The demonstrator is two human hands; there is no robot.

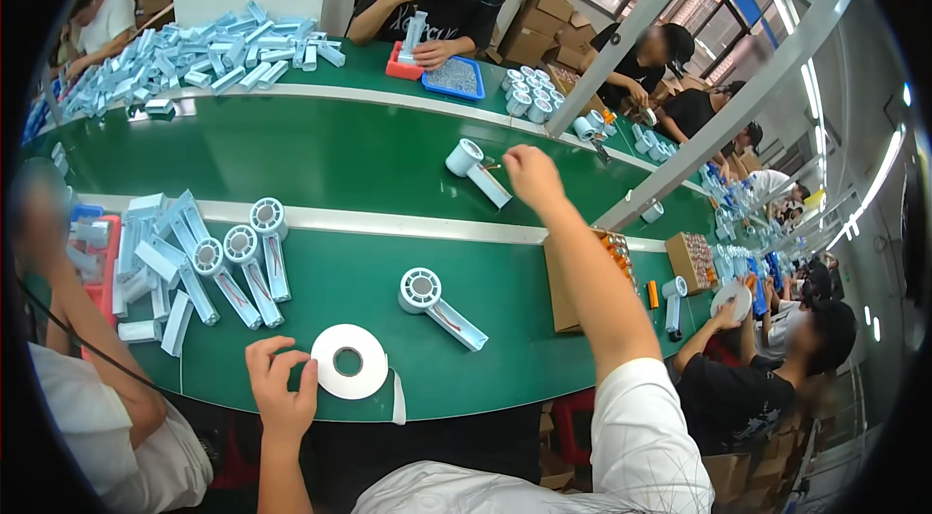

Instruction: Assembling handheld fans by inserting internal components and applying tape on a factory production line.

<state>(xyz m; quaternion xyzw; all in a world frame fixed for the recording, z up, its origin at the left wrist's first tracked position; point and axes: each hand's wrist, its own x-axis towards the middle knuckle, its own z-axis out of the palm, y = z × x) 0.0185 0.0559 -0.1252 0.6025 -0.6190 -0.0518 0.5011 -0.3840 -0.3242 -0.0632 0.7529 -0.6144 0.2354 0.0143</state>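
My left hand [280,386] rests on the near edge of the green table [524,359], fingers apart, its fingertips touching a white roll of tape [349,361]. My right hand [532,174] is stretched far out over the green conveyor belt [320,155], right beside a white fan part with a round head and long handle [474,168]; its fingers are curled and I cannot tell whether they touch the part. A second white fan part [439,305] lies on the table between my arms.
Several more fan parts [228,266] lie at the left beside a red tray [102,281]. A pile of pale blue parts [194,53] sits across the belt. A brown box [568,291] stands at the right. Other people work across and along the line.
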